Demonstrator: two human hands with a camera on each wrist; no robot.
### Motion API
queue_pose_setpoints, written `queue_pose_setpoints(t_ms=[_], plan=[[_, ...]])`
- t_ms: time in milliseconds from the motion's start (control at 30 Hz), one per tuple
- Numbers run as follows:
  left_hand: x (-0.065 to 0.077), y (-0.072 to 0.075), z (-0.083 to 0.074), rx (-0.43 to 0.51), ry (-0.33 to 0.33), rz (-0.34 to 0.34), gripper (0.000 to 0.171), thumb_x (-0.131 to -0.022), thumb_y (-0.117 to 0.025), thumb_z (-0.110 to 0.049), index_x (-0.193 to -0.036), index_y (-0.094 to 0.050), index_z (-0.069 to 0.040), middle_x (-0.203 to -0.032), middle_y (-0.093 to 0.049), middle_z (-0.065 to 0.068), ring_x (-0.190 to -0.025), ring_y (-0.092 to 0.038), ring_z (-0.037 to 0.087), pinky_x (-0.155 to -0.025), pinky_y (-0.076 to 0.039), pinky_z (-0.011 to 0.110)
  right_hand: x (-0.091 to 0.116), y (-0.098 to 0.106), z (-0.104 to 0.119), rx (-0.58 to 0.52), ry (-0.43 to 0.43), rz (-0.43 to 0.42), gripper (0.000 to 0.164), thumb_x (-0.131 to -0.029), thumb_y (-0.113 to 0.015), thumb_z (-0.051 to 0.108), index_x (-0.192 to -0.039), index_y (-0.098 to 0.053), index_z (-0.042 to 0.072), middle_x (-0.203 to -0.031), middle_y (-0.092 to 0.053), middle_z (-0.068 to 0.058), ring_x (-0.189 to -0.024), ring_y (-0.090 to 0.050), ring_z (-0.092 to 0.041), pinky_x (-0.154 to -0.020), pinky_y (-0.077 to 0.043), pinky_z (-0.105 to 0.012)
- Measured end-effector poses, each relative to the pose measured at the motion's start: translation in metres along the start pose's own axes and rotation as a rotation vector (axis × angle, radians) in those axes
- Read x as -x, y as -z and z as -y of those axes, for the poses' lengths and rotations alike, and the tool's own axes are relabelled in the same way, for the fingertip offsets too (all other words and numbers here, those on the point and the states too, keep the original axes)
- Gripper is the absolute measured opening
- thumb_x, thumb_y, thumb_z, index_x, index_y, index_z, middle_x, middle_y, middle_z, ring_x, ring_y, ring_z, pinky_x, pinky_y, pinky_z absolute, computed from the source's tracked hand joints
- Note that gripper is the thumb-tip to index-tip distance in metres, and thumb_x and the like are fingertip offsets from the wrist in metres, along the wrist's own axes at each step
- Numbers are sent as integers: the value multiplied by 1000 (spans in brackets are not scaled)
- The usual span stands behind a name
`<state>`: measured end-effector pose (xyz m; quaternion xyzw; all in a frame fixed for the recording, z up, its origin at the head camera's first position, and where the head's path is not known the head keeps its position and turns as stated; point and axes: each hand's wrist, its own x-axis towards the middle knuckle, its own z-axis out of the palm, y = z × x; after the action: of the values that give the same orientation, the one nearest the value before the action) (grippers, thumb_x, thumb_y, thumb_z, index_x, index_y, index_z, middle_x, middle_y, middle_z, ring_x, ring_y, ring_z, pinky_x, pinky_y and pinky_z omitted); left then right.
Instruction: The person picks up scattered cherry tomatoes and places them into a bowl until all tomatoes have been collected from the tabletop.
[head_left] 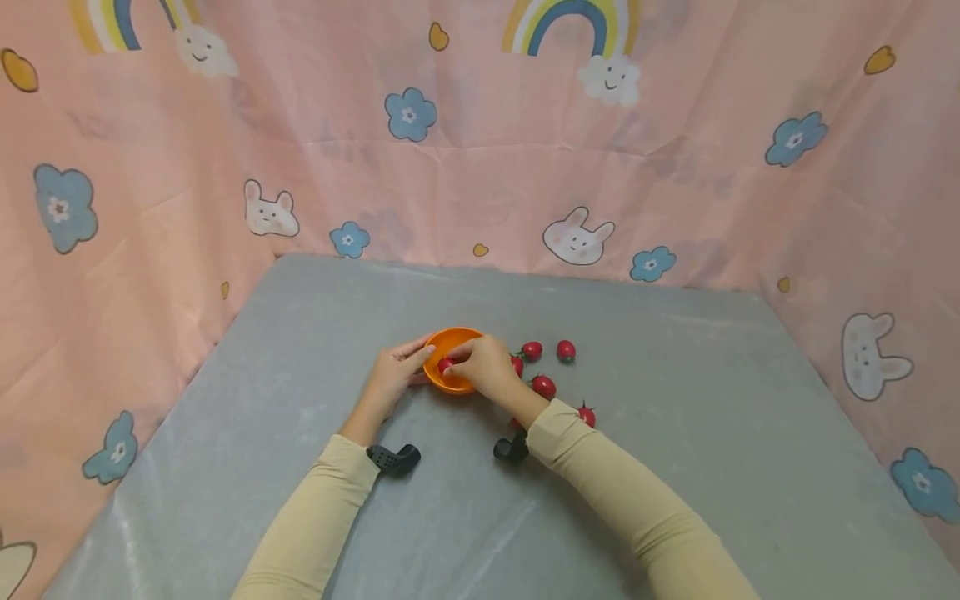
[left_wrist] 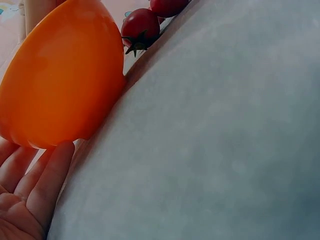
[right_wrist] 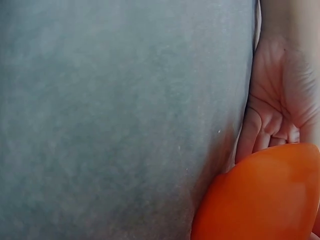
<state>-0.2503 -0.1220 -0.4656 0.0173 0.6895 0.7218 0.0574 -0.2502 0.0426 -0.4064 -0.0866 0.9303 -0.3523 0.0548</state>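
Your bowl is bright orange, round and smooth, and a bit shiny on the outside. It is on the grey bench, between your two hands. Your left hand holds its side, with the thumb by the rim and the fingers against the outside. Your right hand pinches a small red tomato inside the bowl; I cannot tell if it touches the bottom. More red tomatoes lie to the right, plump and glossy, with spiky green leaves on top.
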Motion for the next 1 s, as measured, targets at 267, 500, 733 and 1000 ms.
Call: queue_pose_setpoints(t_ms=[267,500,733,1000], plan=[[2,1,1,5,12,-13,45,-86,-64,-37,-126,-60,-16,-128,-58,4,-102,-63,15,-79,-56,31,3,-4,2,39,33,11,25,-75,-78,19,-97,-75,7,-94,-72,-5,-96,-58,-22,-86,-53,-31],[6,1,3,-5,18,-17,43,-89,-62,-32,-128,-57,-14,-132,-55,7,-107,-61,18,-79,-56,31,4,-9,-1,113,126,28,24,-75,-77,20,-95,-75,7,-90,-73,-3,-88,-61,-19,-83,-54,-29],[3,0,1,0,17,-18,45,-87,-64,-36,-127,-59,-15,-131,-56,5,-107,-60,18,-79,-56,30,3,-7,-1,141,141,36,26,-76,-76,20,-99,-74,7,-95,-72,-4,-92,-62,-19,-88,-52,-31],[-1,-1,1,12,16,-14,46,-86,-65,-35,-127,-59,-15,-131,-56,4,-105,-61,16,-79,-56,30,2,-3,0,131,117,43,30,-76,-76,19,-104,-72,6,-98,-72,-6,-92,-62,-20,-90,-52,-31]])
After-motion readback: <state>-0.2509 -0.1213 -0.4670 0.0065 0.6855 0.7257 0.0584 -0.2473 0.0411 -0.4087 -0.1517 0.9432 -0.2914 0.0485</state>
